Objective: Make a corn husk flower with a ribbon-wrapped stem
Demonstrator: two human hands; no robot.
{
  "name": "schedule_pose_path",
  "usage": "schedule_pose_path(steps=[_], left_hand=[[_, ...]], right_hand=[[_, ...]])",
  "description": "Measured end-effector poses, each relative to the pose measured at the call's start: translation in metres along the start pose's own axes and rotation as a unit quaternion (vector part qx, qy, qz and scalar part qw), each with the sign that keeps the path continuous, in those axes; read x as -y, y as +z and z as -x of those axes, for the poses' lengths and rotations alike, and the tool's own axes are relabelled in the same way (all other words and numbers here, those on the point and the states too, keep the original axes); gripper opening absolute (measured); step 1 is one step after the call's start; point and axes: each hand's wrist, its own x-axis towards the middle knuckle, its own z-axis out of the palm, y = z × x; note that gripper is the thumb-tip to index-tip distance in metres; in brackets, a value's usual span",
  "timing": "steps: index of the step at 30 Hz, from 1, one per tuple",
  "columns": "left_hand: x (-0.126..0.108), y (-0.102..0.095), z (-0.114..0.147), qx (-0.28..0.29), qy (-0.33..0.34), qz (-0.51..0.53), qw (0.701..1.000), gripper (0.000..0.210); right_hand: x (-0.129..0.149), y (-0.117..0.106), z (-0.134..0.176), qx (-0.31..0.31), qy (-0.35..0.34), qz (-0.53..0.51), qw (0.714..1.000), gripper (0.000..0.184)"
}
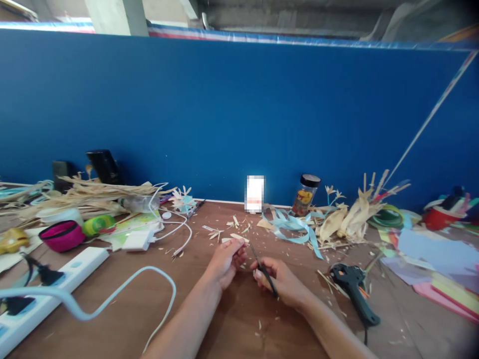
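a plain blue partition [239,109] backs the brown table [179,304], with a pale pillar [117,17] rising behind.

The left hand [230,260] pinches a pale husk piece [239,238]; the right hand [282,281] holds dark scissors [267,275]. Near it lies a glue gun [355,290].

This was a craft workspace set against a blue partition [239,109].
Scissors [266,275], a glue gun [352,291], ribbon [295,229], coloured paper [437,252] and dry plant strips [116,192] showed it, over a brown table [234,331] strewn with trimmings [215,233]; the pillar [116,17] and dim grey structure [262,20] above perhaps belonged to a larger hall.
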Motion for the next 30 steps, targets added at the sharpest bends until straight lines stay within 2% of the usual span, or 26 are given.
schedule_pose_path(steps=[9, 19, 30], left_hand=[[0.004, 0.001, -0.002, 0.016, -0.004, -0.010, 1.000, 0.007], [0.003, -0.001, -0.003, -0.004, -0.031, -0.040, 0.999, 0.008], [0.002, -0.001, -0.002, 0.012, -0.029, -0.070, 0.997, 0.009]], right_hand=[[0.000, -0.003, 0.000, 0.006, -0.002, 0.023, 1.000, 0.032], [0.002, -0.004, 0.001, -0.002, -0.002, 0.040, 0.999, 0.034], [0.011, -0.006, 0.002, 0.025, 0.012, 0.011, 1.000, 0.034]])
